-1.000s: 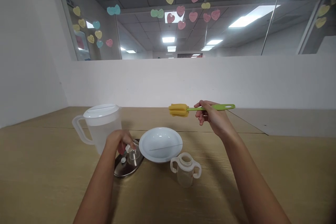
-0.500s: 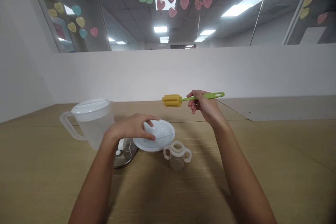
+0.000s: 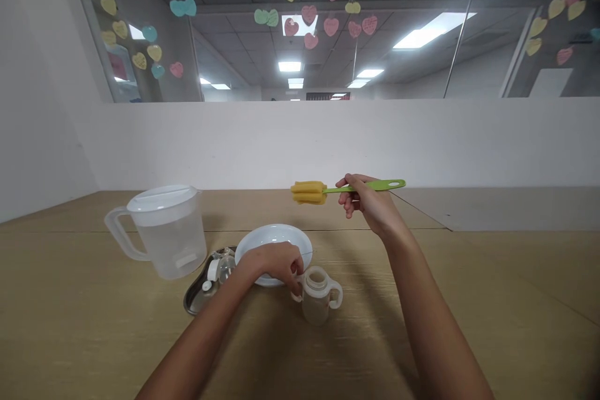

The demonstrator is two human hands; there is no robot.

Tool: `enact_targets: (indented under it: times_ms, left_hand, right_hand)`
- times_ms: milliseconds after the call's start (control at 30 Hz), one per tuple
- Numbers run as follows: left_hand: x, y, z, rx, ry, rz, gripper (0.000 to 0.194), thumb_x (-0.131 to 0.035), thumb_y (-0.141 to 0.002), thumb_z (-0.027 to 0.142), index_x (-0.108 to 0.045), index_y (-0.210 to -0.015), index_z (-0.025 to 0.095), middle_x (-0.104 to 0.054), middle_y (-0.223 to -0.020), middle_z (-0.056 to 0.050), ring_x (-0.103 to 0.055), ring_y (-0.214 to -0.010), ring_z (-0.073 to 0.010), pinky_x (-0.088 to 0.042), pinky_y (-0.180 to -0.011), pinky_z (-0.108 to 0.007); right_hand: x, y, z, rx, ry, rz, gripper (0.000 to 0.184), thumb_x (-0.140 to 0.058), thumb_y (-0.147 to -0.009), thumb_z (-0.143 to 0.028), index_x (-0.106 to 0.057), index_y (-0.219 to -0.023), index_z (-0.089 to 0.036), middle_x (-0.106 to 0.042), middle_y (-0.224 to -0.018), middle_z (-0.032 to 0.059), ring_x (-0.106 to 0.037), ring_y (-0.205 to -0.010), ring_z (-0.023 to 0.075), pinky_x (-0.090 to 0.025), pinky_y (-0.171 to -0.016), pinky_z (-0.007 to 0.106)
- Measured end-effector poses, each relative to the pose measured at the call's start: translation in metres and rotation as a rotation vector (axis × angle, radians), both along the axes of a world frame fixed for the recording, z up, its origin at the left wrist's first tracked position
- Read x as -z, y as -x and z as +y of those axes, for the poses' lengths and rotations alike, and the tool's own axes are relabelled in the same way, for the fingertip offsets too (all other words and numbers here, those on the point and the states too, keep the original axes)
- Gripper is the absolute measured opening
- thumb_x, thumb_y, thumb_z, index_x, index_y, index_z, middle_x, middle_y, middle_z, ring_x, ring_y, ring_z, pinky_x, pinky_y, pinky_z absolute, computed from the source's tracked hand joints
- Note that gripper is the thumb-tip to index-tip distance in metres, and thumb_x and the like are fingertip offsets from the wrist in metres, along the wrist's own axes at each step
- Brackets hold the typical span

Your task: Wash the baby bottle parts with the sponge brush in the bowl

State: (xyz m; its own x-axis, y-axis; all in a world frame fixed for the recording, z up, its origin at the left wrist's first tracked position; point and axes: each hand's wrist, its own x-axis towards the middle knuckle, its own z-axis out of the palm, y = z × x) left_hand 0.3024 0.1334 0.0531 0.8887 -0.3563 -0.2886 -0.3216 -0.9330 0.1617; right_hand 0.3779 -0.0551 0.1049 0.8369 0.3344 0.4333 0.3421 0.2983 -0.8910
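A small clear two-handled cup (image 3: pixel 317 301) stands on the wooden table. My left hand (image 3: pixel 274 264) reaches over the white bowl (image 3: pixel 281 239) and its fingers curl round the cup's left handle. My right hand (image 3: pixel 368 202) is raised above the table and grips the green handle of a bottle brush (image 3: pixel 344 188), held level, with its yellow sponge head (image 3: pixel 308 192) pointing left over the bowl.
A clear plastic pitcher (image 3: pixel 162 230) with a white lid stands at the left. A metal tray (image 3: pixel 200 290) with a small clear lid piece (image 3: pixel 220 267) lies beside the bowl. A low white partition (image 3: pixel 328 144) runs behind the table.
My left hand left the small lid piece on the metal tray, passed over the bowl and came down onto the cup's left handle. My right hand has kept the brush raised.
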Motion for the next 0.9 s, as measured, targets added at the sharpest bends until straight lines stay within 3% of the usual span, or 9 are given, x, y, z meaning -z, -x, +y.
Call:
enact_targets:
  times_ms: [100, 267, 633, 900]
  left_hand:
    - [-0.006, 0.0, 0.004, 0.079, 0.19, 0.018, 0.025, -0.065, -0.068, 0.045, -0.067, -0.069, 0.02, -0.058, -0.067, 0.003, -0.048, -0.061, -0.0115, -0.033, -0.057, -0.023]
    - [-0.021, 0.007, 0.011, 0.114, 0.361, -0.01, 0.029, -0.064, -0.071, 0.047, -0.068, -0.074, 0.019, -0.058, -0.069, 0.003, -0.049, -0.067, -0.0111, -0.034, -0.059, -0.021]
    - [-0.014, 0.002, 0.011, 0.019, 0.291, 0.035, 0.027, -0.07, -0.066, 0.043, -0.07, -0.074, 0.017, -0.056, -0.062, 0.005, -0.046, -0.06, -0.0073, -0.03, -0.053, -0.018]
    - [-0.007, 0.002, 0.007, 0.002, 0.141, 0.048, 0.027, -0.075, -0.057, 0.042, -0.066, -0.063, 0.017, -0.061, -0.063, 0.005, -0.047, -0.054, -0.0078, -0.029, -0.05, -0.021]
  right_hand:
    - [-0.001, 0.001, -0.001, -0.002, 0.011, 0.003, 0.026, -0.06, -0.075, -0.039, -0.062, -0.074, -0.013, -0.055, -0.052, 0.0011, -0.046, -0.04, 0.0076, -0.041, -0.035, 0.018]
    - [-0.002, 0.001, -0.004, 0.009, 0.008, -0.013, 0.026, -0.059, -0.077, -0.038, -0.061, -0.073, -0.013, -0.055, -0.052, 0.001, -0.046, -0.039, 0.0076, -0.041, -0.035, 0.019]
    - [0.0, 0.0, -0.003, -0.006, 0.041, -0.019, 0.025, -0.056, -0.079, -0.036, -0.061, -0.074, -0.013, -0.054, -0.052, 0.001, -0.046, -0.039, 0.0079, -0.041, -0.035, 0.02]
    - [-0.002, 0.001, -0.003, -0.004, 0.031, -0.01, 0.022, -0.053, -0.08, -0.031, -0.062, -0.074, -0.012, -0.054, -0.051, 0.0017, -0.046, -0.041, 0.0087, -0.041, -0.035, 0.019]
